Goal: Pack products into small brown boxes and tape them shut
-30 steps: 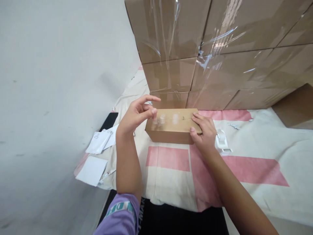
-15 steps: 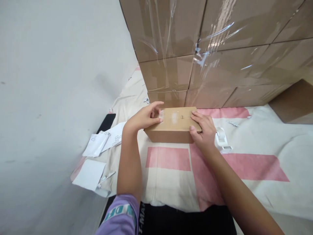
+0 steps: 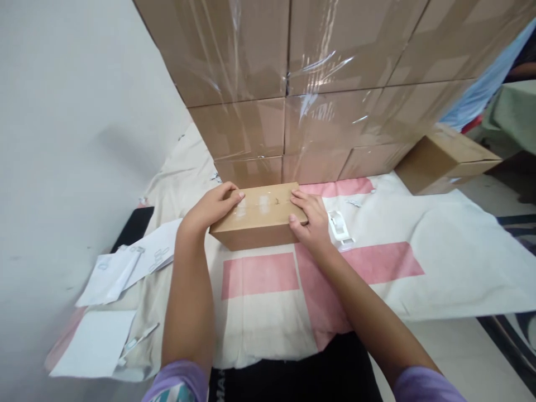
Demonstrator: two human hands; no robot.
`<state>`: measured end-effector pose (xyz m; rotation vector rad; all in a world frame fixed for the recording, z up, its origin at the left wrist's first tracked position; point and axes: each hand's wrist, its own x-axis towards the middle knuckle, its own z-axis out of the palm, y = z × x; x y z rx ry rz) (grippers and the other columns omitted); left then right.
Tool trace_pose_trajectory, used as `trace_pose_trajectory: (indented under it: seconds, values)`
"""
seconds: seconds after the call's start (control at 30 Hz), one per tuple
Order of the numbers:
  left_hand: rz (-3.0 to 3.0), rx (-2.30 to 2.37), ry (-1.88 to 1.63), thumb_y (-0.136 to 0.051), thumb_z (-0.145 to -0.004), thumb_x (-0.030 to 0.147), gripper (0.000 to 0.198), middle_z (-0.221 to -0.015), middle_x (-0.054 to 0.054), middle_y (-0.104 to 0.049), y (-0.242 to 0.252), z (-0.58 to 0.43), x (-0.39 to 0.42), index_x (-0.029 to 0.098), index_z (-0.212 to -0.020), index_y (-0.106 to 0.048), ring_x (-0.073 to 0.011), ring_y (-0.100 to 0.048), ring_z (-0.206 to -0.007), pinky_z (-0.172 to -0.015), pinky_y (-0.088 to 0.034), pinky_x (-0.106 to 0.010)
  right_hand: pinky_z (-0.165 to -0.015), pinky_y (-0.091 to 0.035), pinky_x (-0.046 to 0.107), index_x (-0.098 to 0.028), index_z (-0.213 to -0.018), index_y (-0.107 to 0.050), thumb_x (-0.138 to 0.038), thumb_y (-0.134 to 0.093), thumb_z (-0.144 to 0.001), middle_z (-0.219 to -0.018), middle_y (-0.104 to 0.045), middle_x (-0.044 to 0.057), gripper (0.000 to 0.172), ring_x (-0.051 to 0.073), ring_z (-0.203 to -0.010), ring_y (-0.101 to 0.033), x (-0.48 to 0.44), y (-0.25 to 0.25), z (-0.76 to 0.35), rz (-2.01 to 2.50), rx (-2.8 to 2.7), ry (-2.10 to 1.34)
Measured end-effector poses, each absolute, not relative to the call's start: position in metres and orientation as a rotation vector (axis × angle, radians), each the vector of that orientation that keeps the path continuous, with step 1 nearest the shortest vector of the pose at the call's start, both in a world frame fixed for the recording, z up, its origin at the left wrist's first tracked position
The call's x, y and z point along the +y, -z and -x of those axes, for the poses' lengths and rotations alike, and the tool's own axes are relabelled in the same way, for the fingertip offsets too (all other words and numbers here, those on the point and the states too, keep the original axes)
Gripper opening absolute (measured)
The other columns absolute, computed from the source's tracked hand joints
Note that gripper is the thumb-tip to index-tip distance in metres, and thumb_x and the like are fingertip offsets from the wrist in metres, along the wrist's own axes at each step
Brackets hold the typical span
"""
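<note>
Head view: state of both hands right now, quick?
Left hand: on the left end of the cardboard box; grip cannot be told.
Right hand: open, resting on the box's right end.

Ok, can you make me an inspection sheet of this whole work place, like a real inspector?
Surface: cloth, pale with pink patches, creased.
Things in hand: cardboard box, lying flat, with whitish patches on top, perhaps tape.
Clutter: white papers and a flat black thing at the left; a white tape dispenser beside the right hand.
Hands: the left hand touches the box's left end, the right hand its right end; how firmly, I can't tell.
Cables: nothing seen.
Surroundings: pale wall at the left, stacked cartons behind the box, a separate carton farther right.
</note>
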<state>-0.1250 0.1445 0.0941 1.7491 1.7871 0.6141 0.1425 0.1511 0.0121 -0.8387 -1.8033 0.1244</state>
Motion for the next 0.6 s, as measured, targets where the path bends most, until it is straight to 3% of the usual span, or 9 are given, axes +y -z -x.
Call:
trace_pose_trajectory:
  seconds: [0.1,0.2,0.33,0.47,0.6]
  values:
    - [-1.791,1.714,-0.521,-0.062,-0.083,0.065,0.056,-0.126,-0.007,-0.064,-0.096,0.132,0.141,0.026,-0.122,-0.058,-0.0296,-0.062,-0.112,-0.09,-0.048,-0.039,-0.101,-0.051,0.052,-0.021,-0.116,-0.067,-0.036,-0.058,-0.091,-0.129,-0.07,0.013,0.031,0.03,-0.118,-0.062,0.148,-0.015,-0.143,0.893,-1.819,-0.16]
    - [-1.853,1.66,-0.51,-0.068,-0.077,0.066,0.063,-0.131,-0.008,-0.062,-0.094,0.138,0.143,0.025,-0.124,-0.059,-0.0312,-0.061,-0.115,-0.091,-0.049,-0.038,-0.101,-0.05,0.052,-0.021,-0.116,-0.068,-0.037,-0.057,-0.091,-0.129,-0.07,0.012,0.031,0.03,-0.119,-0.062,0.146,-0.016,-0.143,0.915,-1.82,-0.182]
    - [-1.836,1.688,-0.497,-0.062,-0.084,0.063,0.05,-0.126,-0.006,-0.065,-0.102,0.131,0.139,0.025,-0.118,-0.062,-0.0292,-0.062,-0.112,-0.09,-0.049,-0.038,-0.102,-0.05,0.051,-0.021,-0.115,-0.068,-0.036,-0.058,-0.092,-0.129,-0.07,0.013,0.029,0.029,-0.118,-0.062,0.147,-0.014,-0.143,0.883,-1.801,-0.179]
    - [-2.063,2.059,-0.675,-0.057,-0.092,0.044,0.033,-0.128,-0.007,-0.065,-0.133,0.1,0.099,0.025,-0.118,-0.063,-0.0332,-0.054,-0.122,-0.102,-0.041,-0.047,-0.104,-0.049,0.052,-0.02,-0.116,-0.067,-0.035,-0.059,-0.092,-0.128,-0.069,0.014,0.029,0.03,-0.12,-0.062,0.148,-0.011,-0.143,0.836,-1.78,-0.165]
    - [-2.112,1.98,-1.024,-0.05,-0.098,0.041,0.03,-0.13,-0.004,-0.065,-0.138,0.082,0.037,0.028,-0.124,-0.057,-0.0256,-0.058,-0.12,-0.097,-0.046,-0.039,-0.106,-0.046,0.055,-0.022,-0.122,-0.065,-0.033,-0.052,-0.097,-0.132,-0.067,0.013,0.031,0.031,-0.124,-0.06,0.149,-0.008,-0.144,0.797,-1.783,-0.191]
